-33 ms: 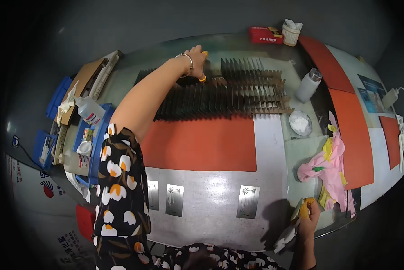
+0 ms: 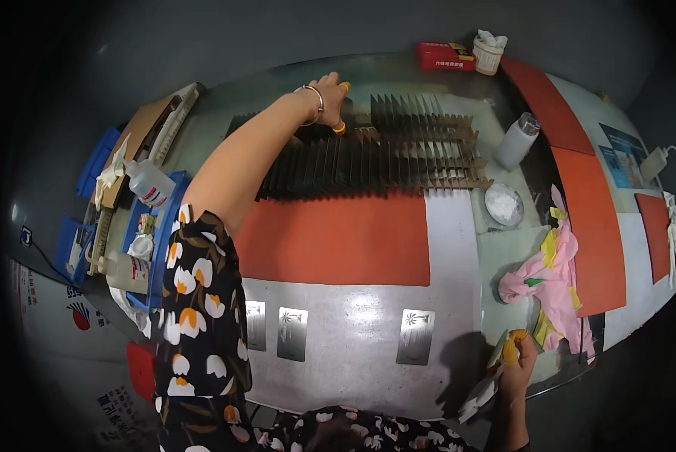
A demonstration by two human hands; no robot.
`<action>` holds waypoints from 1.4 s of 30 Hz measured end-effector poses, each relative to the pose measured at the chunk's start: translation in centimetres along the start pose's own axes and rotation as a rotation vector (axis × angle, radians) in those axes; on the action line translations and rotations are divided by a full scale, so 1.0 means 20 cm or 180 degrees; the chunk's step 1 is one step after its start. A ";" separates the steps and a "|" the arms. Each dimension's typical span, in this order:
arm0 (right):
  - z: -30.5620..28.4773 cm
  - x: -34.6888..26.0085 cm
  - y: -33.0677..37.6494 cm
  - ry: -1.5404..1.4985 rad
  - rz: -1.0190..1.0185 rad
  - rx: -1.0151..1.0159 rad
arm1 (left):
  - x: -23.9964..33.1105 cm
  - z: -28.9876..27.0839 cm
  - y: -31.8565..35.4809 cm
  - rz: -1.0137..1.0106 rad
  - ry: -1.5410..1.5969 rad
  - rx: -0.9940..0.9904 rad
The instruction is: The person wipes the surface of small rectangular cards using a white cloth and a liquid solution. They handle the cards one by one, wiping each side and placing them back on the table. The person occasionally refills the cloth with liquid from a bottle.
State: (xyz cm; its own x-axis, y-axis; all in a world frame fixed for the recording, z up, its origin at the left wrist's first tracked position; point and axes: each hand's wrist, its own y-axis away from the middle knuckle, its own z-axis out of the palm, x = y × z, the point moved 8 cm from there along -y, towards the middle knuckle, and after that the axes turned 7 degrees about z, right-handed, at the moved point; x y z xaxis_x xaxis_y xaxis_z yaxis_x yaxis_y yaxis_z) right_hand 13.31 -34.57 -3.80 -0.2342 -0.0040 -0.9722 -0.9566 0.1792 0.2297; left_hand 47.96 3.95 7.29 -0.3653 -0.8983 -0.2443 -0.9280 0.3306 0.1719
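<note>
My left hand [image 2: 326,103] reaches over the back row of a slotted rack [image 2: 473,184]. Yellow finger cots cover its thumb and a fingertip, which are spread along the edges of a thin dark plate [image 2: 350,111]; its palm hides part of that row. Several more thin plates [image 2: 409,162] stand upright in two rows. At the near right, my right hand [image 2: 520,360], also with yellow finger cots, is closed around a pale folded cloth [image 2: 479,399]. Shiny metal cards [image 2: 292,334] with a palm-tree design lie flat on the grey worktop [image 2: 353,301], one [image 2: 415,337] nearest my right hand.
An orange mat [image 2: 338,241] lies before the rack. At right are a spray bottle [image 2: 517,142], a bowl of white stuff [image 2: 503,205], pink cloths [image 2: 545,275] and orange mats [image 2: 590,233]. A blue tray [image 2: 157,282] with bottles [image 2: 151,183] stands left. A red box [image 2: 445,56] sits behind.
</note>
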 end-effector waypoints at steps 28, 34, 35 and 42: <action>-0.01 0.06 -0.03 0.0021 -0.0332 0.0091 | 0.65 0.47 1.72 0.0810 0.1684 0.0497; 0.01 -0.02 -0.02 0.0284 -0.0603 0.0112 | 0.67 0.54 1.78 0.0571 0.2131 0.0455; 0.02 -0.04 -0.01 0.0257 -0.0518 0.0086 | 0.68 0.52 1.78 0.0624 0.2149 0.0430; 0.04 -0.06 -0.01 0.0420 -0.0662 0.0098 | 0.38 -0.05 1.28 0.0856 0.1147 0.1500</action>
State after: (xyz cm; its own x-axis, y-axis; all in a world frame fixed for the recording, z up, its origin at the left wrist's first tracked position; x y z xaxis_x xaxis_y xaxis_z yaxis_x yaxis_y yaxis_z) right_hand 13.83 -33.79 -2.69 -0.0554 -0.1720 -0.9835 -0.9813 0.1911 0.0218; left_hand 21.52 5.23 10.84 -0.6177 -0.7803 0.0982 -0.7704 0.5753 -0.2747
